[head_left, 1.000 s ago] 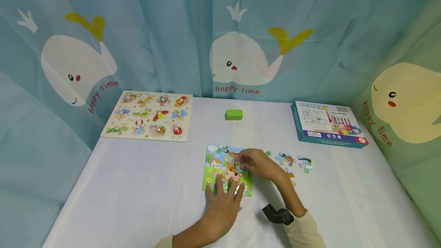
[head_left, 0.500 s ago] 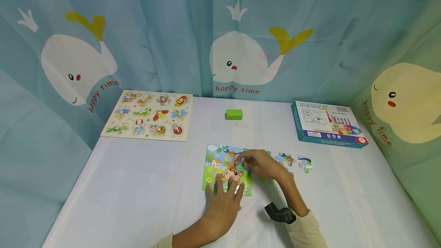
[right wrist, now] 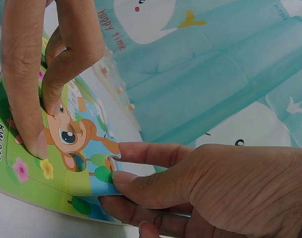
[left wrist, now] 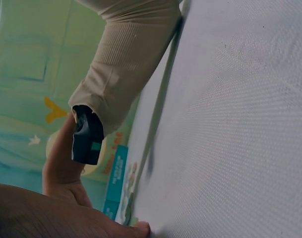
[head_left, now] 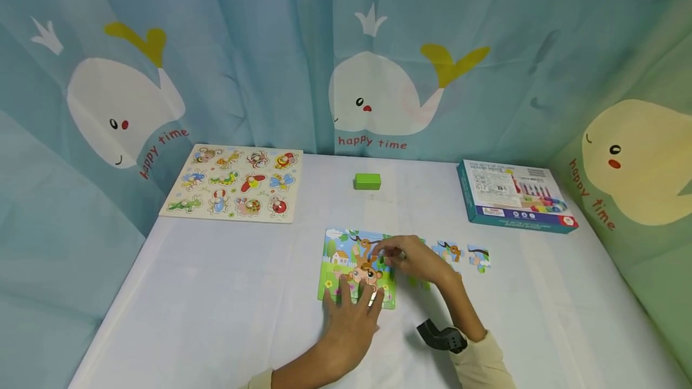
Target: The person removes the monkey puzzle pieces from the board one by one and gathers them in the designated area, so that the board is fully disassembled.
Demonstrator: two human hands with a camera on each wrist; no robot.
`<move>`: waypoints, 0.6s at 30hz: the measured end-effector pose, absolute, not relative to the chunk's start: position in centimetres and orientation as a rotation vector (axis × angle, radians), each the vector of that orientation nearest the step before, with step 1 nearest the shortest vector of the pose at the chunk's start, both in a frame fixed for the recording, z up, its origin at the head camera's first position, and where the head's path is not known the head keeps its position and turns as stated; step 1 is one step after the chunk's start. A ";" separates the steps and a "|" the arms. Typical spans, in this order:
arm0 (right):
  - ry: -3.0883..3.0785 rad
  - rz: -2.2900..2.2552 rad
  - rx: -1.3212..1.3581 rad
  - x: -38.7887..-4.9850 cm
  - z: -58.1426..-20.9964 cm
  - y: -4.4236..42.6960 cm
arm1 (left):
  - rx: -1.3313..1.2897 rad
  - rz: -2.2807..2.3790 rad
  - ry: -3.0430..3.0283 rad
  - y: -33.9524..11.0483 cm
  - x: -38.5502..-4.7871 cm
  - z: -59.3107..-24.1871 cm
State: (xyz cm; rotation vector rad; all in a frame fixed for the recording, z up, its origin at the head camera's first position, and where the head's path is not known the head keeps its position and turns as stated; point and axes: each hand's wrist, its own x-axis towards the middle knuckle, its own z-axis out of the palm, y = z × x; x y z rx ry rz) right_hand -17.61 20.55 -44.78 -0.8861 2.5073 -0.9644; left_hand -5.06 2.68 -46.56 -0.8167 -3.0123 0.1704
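Insect peg board: the wooden insect peg puzzle lies flat left of centre, near the blue whale curtain.
Left hand: my left hand, lower centre, has its fingers spread, their tips resting on the monkey jigsaw.
Monkey jigsaw: it lies at the centre of the frame on the white tablecloth.
Green block: a green block sits above the jigsaw, well apart from it.
Right hand: my right hand, right of centre, pinches a tree-printed piece at the jigsaw's right side.
Loose pieces: loose jigsaw pieces lie farther right, some partly hidden by my arm.
Box: a teal-sided box lies flat at upper right.
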 end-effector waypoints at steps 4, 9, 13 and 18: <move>2.517 -0.961 -0.874 -17.6 -44.7 20.6 | -0.804 0.200 -3.010 2.7 -5.0 -46.5; 2.537 -0.965 -0.875 -17.5 -44.8 20.6 | -0.803 0.227 -3.018 2.8 -5.0 -46.5; 2.554 -0.959 -0.872 -17.5 -44.8 20.6 | -0.798 0.235 -3.026 2.9 -5.0 -46.6; 2.580 -0.920 -0.864 -17.4 -44.5 20.6 | -0.802 0.239 -3.025 2.8 -5.0 -46.6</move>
